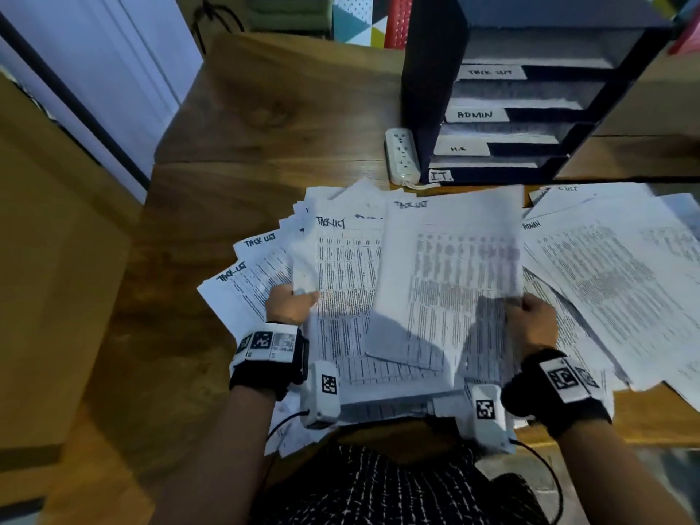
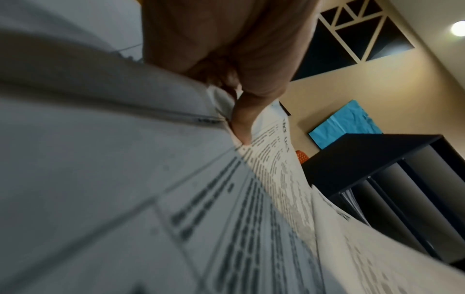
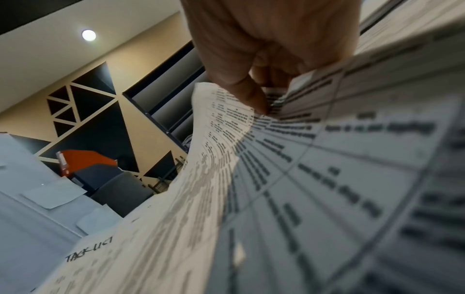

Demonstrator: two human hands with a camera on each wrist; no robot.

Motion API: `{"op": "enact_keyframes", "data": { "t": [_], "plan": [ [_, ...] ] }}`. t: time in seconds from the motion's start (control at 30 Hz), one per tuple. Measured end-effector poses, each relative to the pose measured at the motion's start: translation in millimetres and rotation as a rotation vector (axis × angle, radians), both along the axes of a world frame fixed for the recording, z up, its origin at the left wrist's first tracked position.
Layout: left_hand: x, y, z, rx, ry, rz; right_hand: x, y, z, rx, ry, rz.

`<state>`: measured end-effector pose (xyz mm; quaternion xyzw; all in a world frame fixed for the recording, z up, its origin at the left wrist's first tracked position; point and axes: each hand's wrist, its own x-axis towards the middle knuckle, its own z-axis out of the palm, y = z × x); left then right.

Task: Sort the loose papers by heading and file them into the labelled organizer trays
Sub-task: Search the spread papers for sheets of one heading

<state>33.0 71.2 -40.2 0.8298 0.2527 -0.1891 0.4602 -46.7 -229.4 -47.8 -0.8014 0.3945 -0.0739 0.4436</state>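
Note:
My right hand pinches the right edge of a printed sheet headed TASK LIST and holds it raised and blurred above the desk; the same sheet curls under my thumb in the right wrist view. My left hand grips the left edge of a stack of TASK LIST sheets, seen close in the left wrist view as a stack. More TASK LIST papers fan out to the left. The black organizer stands at the back right, trays labelled TASK LIST, ADMIN, H.R and I.T.
A spread of papers, one headed ADMIN, covers the desk's right side. A white power strip lies just left of the organizer. Bare wooden desk stretches at the back left. A red object stands behind.

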Motion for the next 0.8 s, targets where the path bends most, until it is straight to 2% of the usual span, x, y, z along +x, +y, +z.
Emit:
{"op": "enact_keyframes", "data": {
  "t": [0.13, 0.23, 0.3, 0.37, 0.43, 0.5, 0.6, 0.7, 0.8],
  "plan": [
    [-3, -2, 5, 0.068, -0.127, 0.096, -12, -5, -9, 0.066, 0.035, -0.019],
    [-1, -12, 8, 0.329, -0.243, 0.05, -9, 10, -7, 0.126, 0.078, 0.11],
    [-1, -21, 11, 0.423, -0.2, -0.04, -8, 22, -6, 0.208, 0.058, 0.168],
    [-1, -29, 9, 0.434, -0.055, -0.148, -5, 34, -6, 0.284, 0.044, 0.181],
    [-1, -30, 2, 0.407, 0.002, -0.172, -3, 43, -3, 0.318, 0.044, 0.202],
    [1, -29, 1, 0.39, -0.056, -0.203, -1, 48, 1, 0.337, 0.023, 0.251],
    [-2, -25, 3, 0.493, -0.199, -0.284, -2, 53, 7, 0.258, 0.058, 0.368],
    [-6, -26, 7, 0.565, -0.303, -0.3, -1, 51, 3, 0.28, 0.043, 0.327],
    [-8, -25, 15, 0.574, -0.253, -0.253, -2, 45, -4, 0.379, 0.034, 0.239]
  ]
}}
